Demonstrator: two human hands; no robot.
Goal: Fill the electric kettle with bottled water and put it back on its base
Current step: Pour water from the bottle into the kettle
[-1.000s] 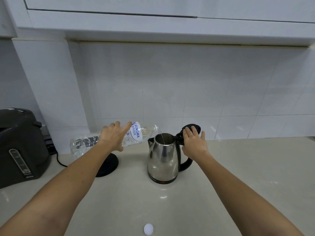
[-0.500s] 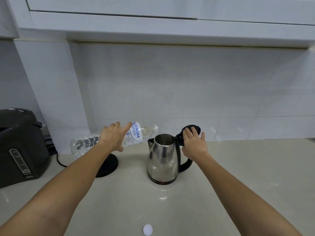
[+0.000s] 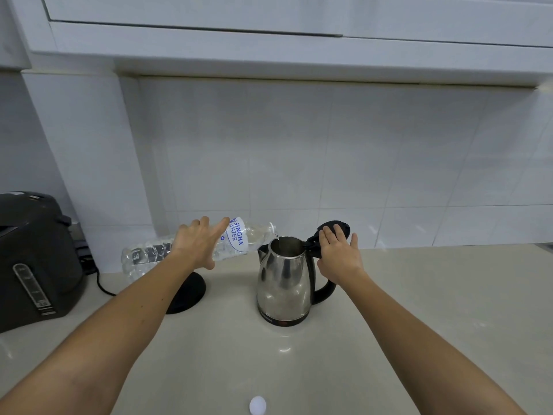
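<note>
The steel kettle (image 3: 284, 283) stood upright on the pale counter (image 3: 419, 310), off its base, with its black lid (image 3: 335, 230) swung open behind the rim. The right hand (image 3: 338, 256) lay flat over the top of the kettle's handle and the lid hinge, fingers spread rather than curled round anything, steadying it. Just left of the kettle, the left hand (image 3: 199, 245) was wrapped around a clear water bottle (image 3: 191, 250) tipped nearly level, its mouth right at the kettle's rim. Whether water was running could not be made out. The round black base (image 3: 187, 293) sat empty on the counter to the left of the kettle, partly under the left forearm, its cord trailing toward a dark appliance (image 3: 36, 259) further left. The bottle's white cap (image 3: 257, 405) lay well in front of the kettle. Judged from this, filling was under way; shutting the lid and returning the kettle to the base remained.
</note>
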